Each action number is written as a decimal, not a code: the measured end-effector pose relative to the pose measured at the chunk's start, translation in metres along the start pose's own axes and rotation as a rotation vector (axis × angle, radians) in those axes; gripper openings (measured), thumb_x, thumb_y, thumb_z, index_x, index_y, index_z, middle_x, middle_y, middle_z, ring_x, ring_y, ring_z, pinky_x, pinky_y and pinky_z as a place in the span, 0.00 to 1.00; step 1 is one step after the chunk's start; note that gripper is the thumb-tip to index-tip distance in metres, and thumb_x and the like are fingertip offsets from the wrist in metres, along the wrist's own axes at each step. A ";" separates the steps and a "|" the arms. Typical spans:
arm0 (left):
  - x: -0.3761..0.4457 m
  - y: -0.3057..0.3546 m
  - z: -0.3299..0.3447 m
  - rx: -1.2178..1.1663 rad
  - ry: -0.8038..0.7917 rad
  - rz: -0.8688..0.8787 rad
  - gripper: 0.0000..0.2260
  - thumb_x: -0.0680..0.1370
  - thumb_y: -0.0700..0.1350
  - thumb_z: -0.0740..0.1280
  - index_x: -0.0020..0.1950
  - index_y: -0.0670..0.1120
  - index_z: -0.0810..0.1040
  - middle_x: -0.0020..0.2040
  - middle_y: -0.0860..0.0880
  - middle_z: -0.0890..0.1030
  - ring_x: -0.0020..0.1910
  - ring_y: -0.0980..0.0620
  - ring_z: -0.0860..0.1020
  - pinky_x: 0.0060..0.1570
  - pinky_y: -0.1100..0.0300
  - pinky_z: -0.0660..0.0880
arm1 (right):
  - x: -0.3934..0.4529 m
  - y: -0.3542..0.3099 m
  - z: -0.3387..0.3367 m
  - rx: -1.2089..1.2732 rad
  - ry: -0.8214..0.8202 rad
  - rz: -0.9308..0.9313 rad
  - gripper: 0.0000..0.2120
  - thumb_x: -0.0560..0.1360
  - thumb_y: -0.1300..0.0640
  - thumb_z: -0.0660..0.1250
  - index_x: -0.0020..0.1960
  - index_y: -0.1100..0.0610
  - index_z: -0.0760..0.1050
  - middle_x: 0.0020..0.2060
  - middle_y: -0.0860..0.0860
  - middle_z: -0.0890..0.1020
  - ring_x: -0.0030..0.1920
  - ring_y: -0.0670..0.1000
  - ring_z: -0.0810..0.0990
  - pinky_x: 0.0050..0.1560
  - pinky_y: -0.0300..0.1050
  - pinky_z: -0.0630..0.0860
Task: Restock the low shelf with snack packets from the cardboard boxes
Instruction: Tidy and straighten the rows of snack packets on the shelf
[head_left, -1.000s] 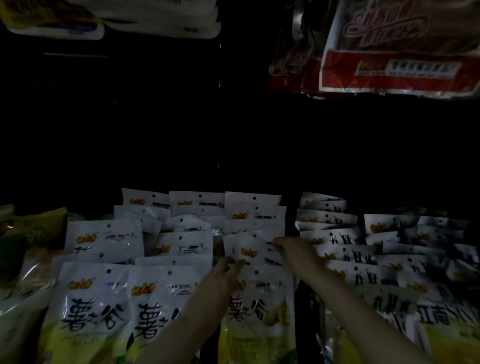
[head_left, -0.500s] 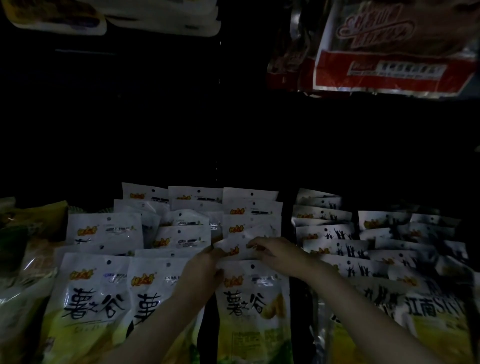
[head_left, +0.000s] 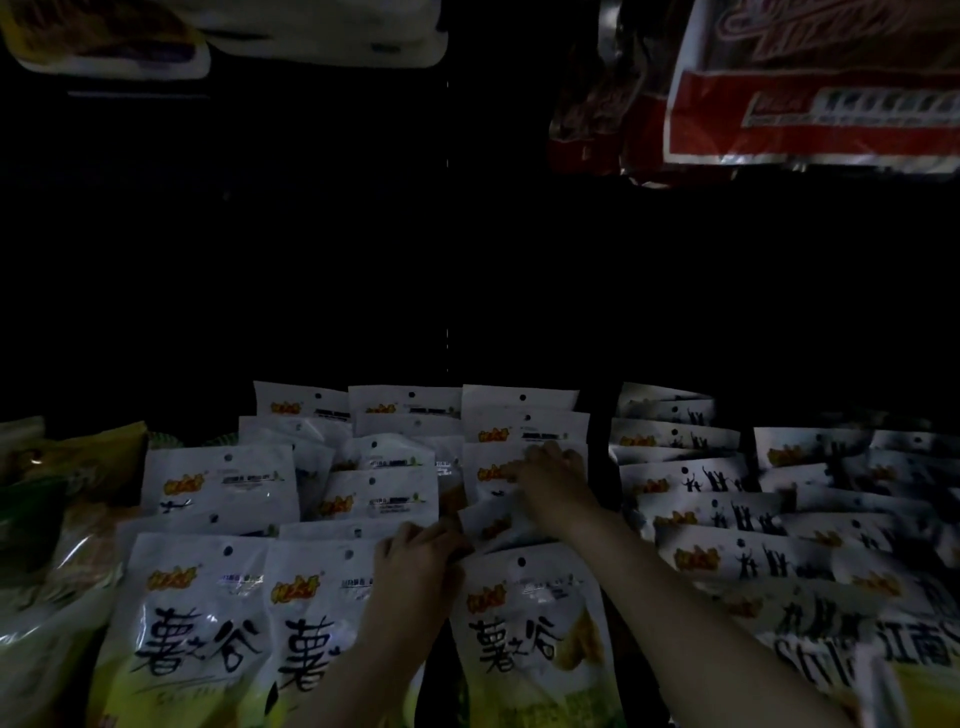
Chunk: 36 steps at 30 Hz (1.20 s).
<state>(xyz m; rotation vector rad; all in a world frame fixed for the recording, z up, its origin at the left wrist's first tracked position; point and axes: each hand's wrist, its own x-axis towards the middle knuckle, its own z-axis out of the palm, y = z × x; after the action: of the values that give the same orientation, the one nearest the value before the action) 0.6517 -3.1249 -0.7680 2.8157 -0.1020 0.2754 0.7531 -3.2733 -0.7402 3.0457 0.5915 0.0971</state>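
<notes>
A dim low shelf is seen from the head view, packed with rows of white snack packets (head_left: 524, 634) standing one behind another; the shelf surface itself is hidden beneath them. The left hand (head_left: 418, 558) is laid at the gap between the middle and right columns of the white-and-yellow rows; its fingers are curled at the left edge of a loose packet (head_left: 493, 527), though whether that edge is actually pinched cannot be told in the gloom. The right hand (head_left: 553, 475) is stretched further back, over the same loose packet; its fingers (head_left: 545, 451) are spread slightly and pressed flat against the tops of the packets just behind; nothing is clasped by them. The front packet of the right column stands just below both hands. A second block of packets (head_left: 727, 519) with dark figures is ranged to the right of the right fingers; red bags (head_left: 810, 104) are hung well above.
</notes>
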 end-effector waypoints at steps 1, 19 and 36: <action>0.001 0.000 -0.001 -0.016 0.006 -0.003 0.16 0.81 0.46 0.58 0.68 0.55 0.69 0.68 0.57 0.70 0.66 0.52 0.64 0.60 0.61 0.59 | 0.002 0.001 0.000 0.014 0.059 -0.009 0.14 0.79 0.60 0.58 0.62 0.54 0.75 0.63 0.56 0.71 0.66 0.57 0.65 0.68 0.52 0.58; 0.035 0.012 0.022 -0.134 0.229 -0.116 0.14 0.79 0.45 0.58 0.64 0.53 0.72 0.61 0.54 0.75 0.62 0.51 0.70 0.61 0.56 0.60 | 0.009 0.025 -0.010 0.485 0.187 0.164 0.13 0.81 0.63 0.55 0.60 0.64 0.74 0.60 0.60 0.70 0.57 0.59 0.72 0.54 0.42 0.66; 0.015 0.009 0.021 0.070 0.378 0.232 0.33 0.54 0.47 0.82 0.55 0.47 0.71 0.49 0.43 0.81 0.48 0.42 0.78 0.42 0.49 0.78 | -0.047 0.038 -0.026 0.537 0.139 -0.039 0.16 0.81 0.58 0.56 0.68 0.60 0.68 0.66 0.57 0.66 0.66 0.55 0.68 0.58 0.34 0.62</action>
<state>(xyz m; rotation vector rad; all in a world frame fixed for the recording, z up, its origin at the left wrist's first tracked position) 0.6697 -3.1401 -0.7816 2.7624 -0.3384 0.8719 0.7215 -3.3251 -0.7152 3.5634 0.8009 0.1766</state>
